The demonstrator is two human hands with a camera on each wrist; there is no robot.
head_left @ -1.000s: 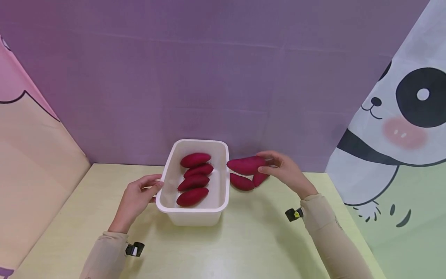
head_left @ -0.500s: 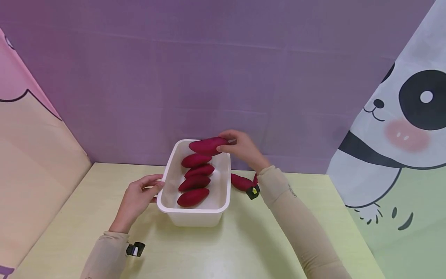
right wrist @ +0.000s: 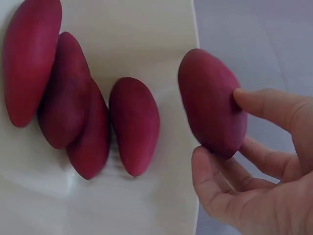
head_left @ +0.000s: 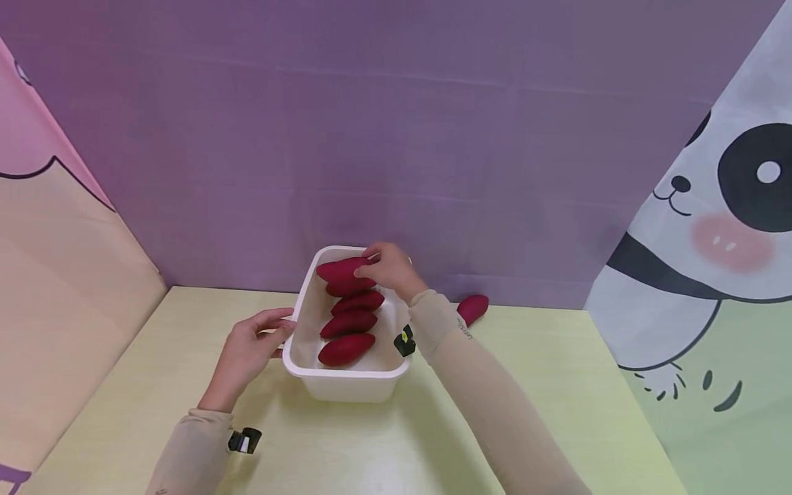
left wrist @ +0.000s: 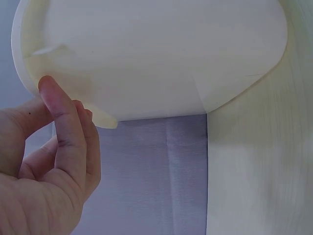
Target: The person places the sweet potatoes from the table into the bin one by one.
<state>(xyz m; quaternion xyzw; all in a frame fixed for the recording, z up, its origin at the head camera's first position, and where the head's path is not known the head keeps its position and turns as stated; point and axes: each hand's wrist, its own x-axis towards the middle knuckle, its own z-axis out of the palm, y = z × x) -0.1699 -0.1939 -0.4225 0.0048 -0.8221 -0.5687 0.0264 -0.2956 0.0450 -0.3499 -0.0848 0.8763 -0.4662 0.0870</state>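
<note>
A white plastic tub (head_left: 353, 390) stands on the table with several dark red sweet potatoes (head_left: 348, 349) lying in a row inside. My left hand (head_left: 244, 350) grips its left rim, and in the left wrist view the fingers (left wrist: 68, 142) bend up against the tub's outer wall (left wrist: 142, 63). Over the tub's far end, my right hand (head_left: 396, 271) holds another sweet potato (right wrist: 210, 100) by one end, between thumb and fingers. From the head, that sweet potato overlaps the farthest one in the row.
One more sweet potato (head_left: 474, 309) lies on the pale table (head_left: 526, 371) by the back edge, partly behind the right sleeve (head_left: 476, 385). A purple cloth wall (head_left: 396, 137) rises close behind the tub. Printed cloths flank both sides.
My right hand has carried the sweet potato leftward from beside the tub, over its far end, then lower. My left hand keeps its grip on the rim. The right sleeve now covers one loose sweet potato.
</note>
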